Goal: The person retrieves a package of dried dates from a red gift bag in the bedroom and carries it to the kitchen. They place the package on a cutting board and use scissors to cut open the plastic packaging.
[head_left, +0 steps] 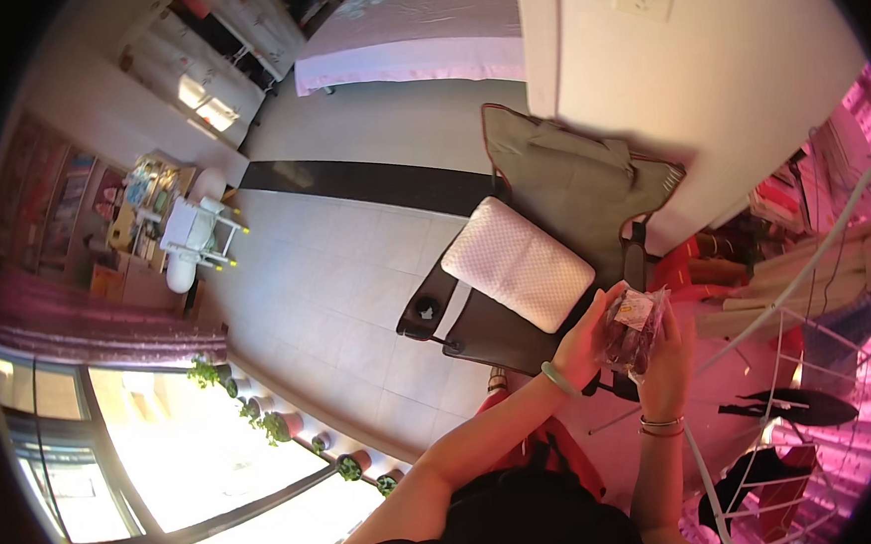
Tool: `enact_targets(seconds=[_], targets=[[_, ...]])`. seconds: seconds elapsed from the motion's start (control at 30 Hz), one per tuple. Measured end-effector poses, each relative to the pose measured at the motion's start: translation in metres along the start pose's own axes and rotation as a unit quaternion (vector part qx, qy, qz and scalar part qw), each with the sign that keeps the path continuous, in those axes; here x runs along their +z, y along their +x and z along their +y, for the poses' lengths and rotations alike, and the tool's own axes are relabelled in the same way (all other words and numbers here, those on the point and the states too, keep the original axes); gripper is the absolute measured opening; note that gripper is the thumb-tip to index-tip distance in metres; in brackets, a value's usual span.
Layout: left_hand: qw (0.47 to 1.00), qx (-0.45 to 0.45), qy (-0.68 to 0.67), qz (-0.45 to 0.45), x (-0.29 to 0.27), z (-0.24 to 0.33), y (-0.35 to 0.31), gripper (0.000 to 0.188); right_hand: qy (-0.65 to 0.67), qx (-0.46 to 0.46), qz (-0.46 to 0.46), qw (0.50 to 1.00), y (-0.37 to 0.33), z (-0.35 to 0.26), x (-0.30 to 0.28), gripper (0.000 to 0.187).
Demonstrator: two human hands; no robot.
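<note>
Clear plastic bag [627,332], at 4 o'clock: label [638,309] end toward 12, long axis roughly 12-to-6, dark pieces [622,348] inside. Left hand [582,351] grips from 8, right hand [667,370] from 4. Pots [286,426], 8 o'clock, hold plants [264,422].

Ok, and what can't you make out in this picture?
In the head view:
- Contents of the clear plastic packet: blurred behind crinkled, shiny film.
- Far end of the bed: cut off by the upper edge.
- Small items beside the white chair: too small to identify.
- Scene outside the window: washed out by glare.
</note>
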State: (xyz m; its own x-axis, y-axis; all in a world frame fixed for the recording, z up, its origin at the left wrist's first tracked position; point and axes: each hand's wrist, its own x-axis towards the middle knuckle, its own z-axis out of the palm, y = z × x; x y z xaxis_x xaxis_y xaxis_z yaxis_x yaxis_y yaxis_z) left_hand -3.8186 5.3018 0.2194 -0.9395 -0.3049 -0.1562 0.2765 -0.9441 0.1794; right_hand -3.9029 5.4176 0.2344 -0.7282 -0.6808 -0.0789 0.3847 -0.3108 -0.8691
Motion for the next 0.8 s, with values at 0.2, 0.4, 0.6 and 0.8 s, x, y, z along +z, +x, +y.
enact_targets(seconds=[0.2,0.4,0.6,0.8], targets=[[0.991,0.125,-0.044,0.033,-0.007,0.093,-0.080,0.052,0.333,0.168,-0.098,0.923,0.009,0.013,0.121,0.058],[0.970,0.231,-0.025,0.072,-0.022,0.201,-0.177,0.055,0.335,0.219,-0.179,0.899,0.002,0.079,0.253,0.069],[0.927,0.357,-0.014,0.115,-0.046,0.324,-0.297,0.059,0.349,0.337,-0.259,0.835,-0.025,0.165,0.416,0.067],[0.876,0.464,-0.008,0.129,-0.053,0.420,-0.394,0.060,0.379,0.414,-0.284,0.777,-0.049,0.224,0.555,0.065]])
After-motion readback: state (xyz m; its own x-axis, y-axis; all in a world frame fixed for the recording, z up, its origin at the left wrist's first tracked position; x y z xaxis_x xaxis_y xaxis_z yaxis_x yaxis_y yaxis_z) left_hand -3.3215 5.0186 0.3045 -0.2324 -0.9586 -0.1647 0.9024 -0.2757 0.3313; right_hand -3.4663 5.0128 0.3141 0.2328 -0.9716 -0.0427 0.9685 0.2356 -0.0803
